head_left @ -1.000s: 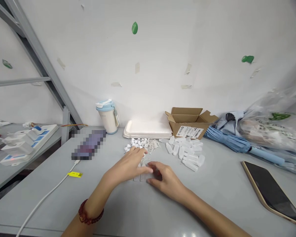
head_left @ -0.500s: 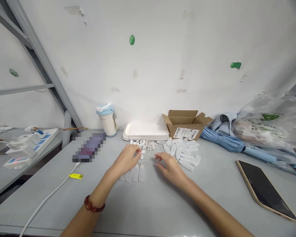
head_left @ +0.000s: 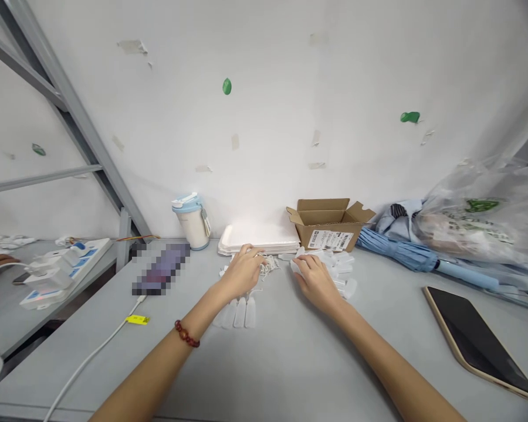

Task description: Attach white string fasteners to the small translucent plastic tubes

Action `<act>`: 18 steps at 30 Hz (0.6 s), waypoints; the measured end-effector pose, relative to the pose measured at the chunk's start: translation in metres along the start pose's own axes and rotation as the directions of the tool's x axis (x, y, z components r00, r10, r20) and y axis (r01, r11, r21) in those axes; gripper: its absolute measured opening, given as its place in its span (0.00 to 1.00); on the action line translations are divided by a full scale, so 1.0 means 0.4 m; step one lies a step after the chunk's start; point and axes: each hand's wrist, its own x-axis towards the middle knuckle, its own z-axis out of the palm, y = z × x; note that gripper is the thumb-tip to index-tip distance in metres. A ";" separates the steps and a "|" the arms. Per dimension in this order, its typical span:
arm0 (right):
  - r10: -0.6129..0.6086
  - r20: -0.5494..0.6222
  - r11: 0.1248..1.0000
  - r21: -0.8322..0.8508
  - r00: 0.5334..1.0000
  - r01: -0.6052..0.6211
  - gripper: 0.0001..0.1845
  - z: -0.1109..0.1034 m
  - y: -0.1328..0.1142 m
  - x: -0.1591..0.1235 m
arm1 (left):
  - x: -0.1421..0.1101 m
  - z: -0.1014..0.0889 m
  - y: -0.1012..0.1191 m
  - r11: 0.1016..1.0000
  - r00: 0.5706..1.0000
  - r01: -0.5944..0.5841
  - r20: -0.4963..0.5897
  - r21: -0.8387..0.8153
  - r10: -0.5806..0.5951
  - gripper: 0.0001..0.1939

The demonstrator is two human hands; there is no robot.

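My left hand (head_left: 243, 274) reaches over a small heap of white strings (head_left: 270, 265), its curved fingers apart at the heap's left side. Small white pieces, partly covered by that hand, lie beside the strings. Below it, several translucent plastic sleeves (head_left: 239, 313) with rounded ends lie side by side in a row. My right hand (head_left: 317, 282) rests at the left part of a loose pile of similar sleeves (head_left: 344, 268). Its thumb and bent fingers are apart, touching or just above the nearest sleeves. Nothing is plainly held in either hand.
Behind the heaps stand a stack of white trays (head_left: 259, 240) and an open cardboard box (head_left: 330, 230). A cup (head_left: 192, 225) and a blurred phone-like item (head_left: 162, 269) are left. A blue umbrella (head_left: 396, 249), plastic bag (head_left: 479, 225) and phone (head_left: 479, 340) lie right.
My right hand has moved right and forward onto the pile of sleeves. My left hand has shifted forward and right towards the strings. The camera view has shifted slightly.
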 end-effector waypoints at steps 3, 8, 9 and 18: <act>0.000 -0.017 1.000 -0.014 1.000 0.000 0.18 -0.002 -0.005 0.002 | 0.023 0.004 -0.012 1.000 0.998 0.000 0.060 0.001 0.000 0.19; 0.013 -0.076 0.999 -0.049 0.997 -0.017 0.17 0.002 0.003 0.008 | 0.035 0.015 -0.027 0.998 0.997 0.061 0.046 -0.001 -0.060 0.21; 0.023 -0.065 0.998 -0.060 0.998 -0.027 0.18 0.005 0.008 0.009 | 0.036 0.019 -0.030 0.997 0.996 0.074 0.044 -0.001 -0.074 0.22; 0.099 0.099 0.991 -0.097 0.990 -0.090 0.19 0.002 0.022 0.013 | 0.052 0.041 -0.054 0.997 0.996 0.071 0.056 0.023 -0.072 0.24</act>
